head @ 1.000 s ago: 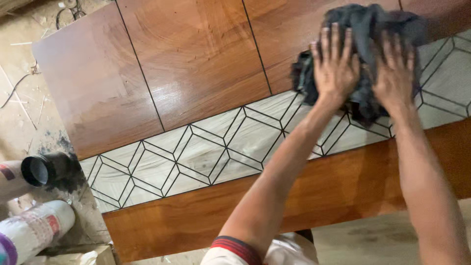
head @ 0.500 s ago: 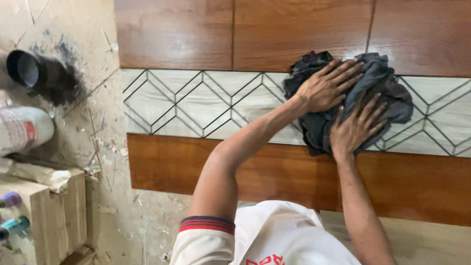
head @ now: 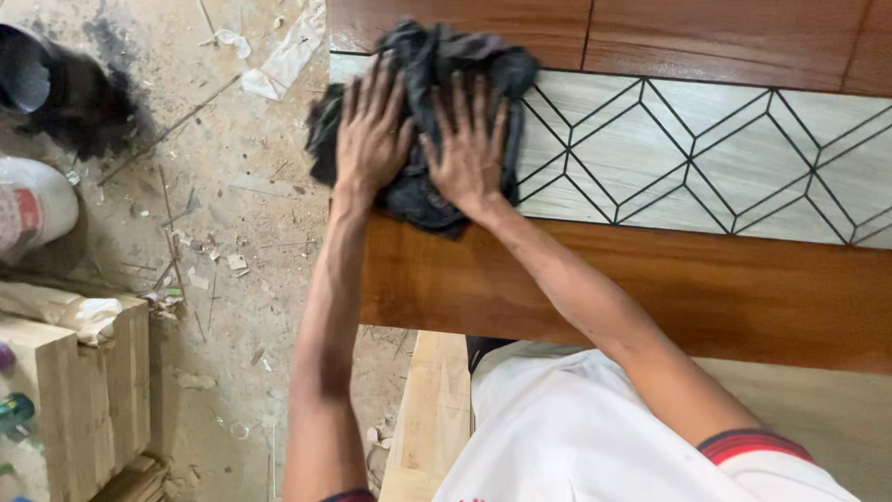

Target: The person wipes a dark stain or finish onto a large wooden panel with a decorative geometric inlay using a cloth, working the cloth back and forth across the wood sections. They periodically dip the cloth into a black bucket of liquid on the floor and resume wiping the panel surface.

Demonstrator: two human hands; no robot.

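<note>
Shifted since half a second ago: dark rag [head: 423,112] now at left end of wood panel [head: 650,279], over pale diamond-patterned strip [head: 669,153]. Left hand [head: 372,135] and right hand [head: 467,149] flat, fingers spread, pressing rag; nothing gripped. Black pipe [head: 37,79] on dusty floor [head: 223,242].

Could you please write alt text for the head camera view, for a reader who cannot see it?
Seen from above, a person's left hand and right hand press flat, side by side, on a crumpled dark cloth at the left end of a wooden panel inlaid with a pale band of black geometric lines. A dusty, debris-strewn floor lies to the left.
</note>
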